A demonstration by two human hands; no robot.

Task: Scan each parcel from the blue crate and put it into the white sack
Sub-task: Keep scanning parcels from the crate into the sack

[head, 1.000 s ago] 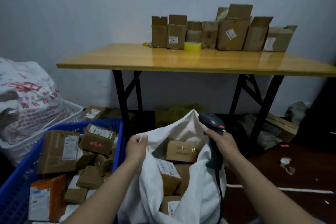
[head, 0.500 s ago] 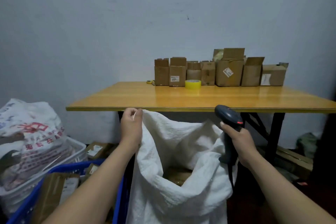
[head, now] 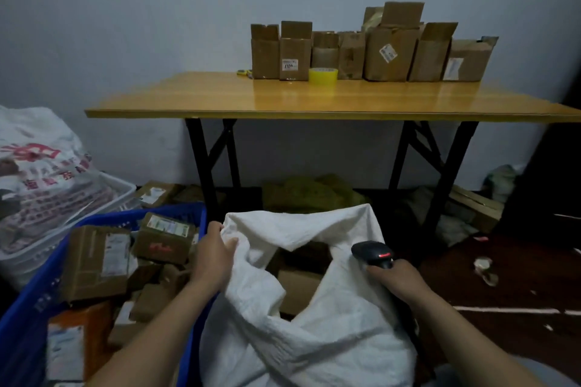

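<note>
The white sack (head: 317, 333) stands in front of me, its mouth sagging open with brown parcels (head: 298, 286) visible inside. My left hand (head: 213, 258) grips the sack's left rim. My right hand (head: 396, 281) holds a black barcode scanner (head: 372, 253) by its handle at the sack's right rim, its red light lit. The blue crate (head: 28, 302) sits to the left, holding several cardboard parcels (head: 97, 261) with white labels.
A wooden folding table (head: 283, 100) stands behind the sack with a row of open cartons (head: 390, 50) and a yellow tape roll (head: 323, 75). A printed bag in a white basket (head: 41, 173) sits far left. Boxes and bags lie under the table.
Both hands had lifted the sack's rim up to the table edge, then lowered it. The sack's mouth now sags lower, and the crate's parcels are in view again.
</note>
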